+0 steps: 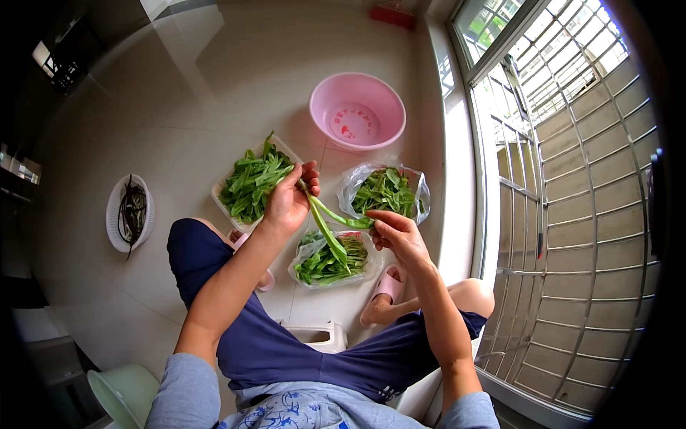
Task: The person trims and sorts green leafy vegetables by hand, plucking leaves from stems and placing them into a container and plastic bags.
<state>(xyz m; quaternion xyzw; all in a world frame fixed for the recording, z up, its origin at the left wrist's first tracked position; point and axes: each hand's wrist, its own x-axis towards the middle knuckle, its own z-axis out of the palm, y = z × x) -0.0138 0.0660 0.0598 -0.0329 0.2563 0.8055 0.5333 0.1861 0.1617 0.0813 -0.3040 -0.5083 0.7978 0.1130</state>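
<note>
My left hand (290, 198) is closed on the stem end of a leafy green stalk (321, 214), held up in front of my knees. My right hand (400, 237) pinches one of its long leaves near the tip, pulled out to the right, while another leaf hangs down. Beyond my left hand lies a pale tray (216, 191) heaped with green leaves (251, 179). A clear plastic bag (348, 187) of leafy greens (386, 193) sits past my right hand. Below the stalk, another plastic bag (371, 266) holds bundled greens (321, 263).
A pink basin (325, 107) stands on the tiled floor ahead. To the left is a white basket (148, 227) with dark long pods (131, 211). A pale green basin (121, 393) is at the lower left. A barred window (557, 214) lines the right side.
</note>
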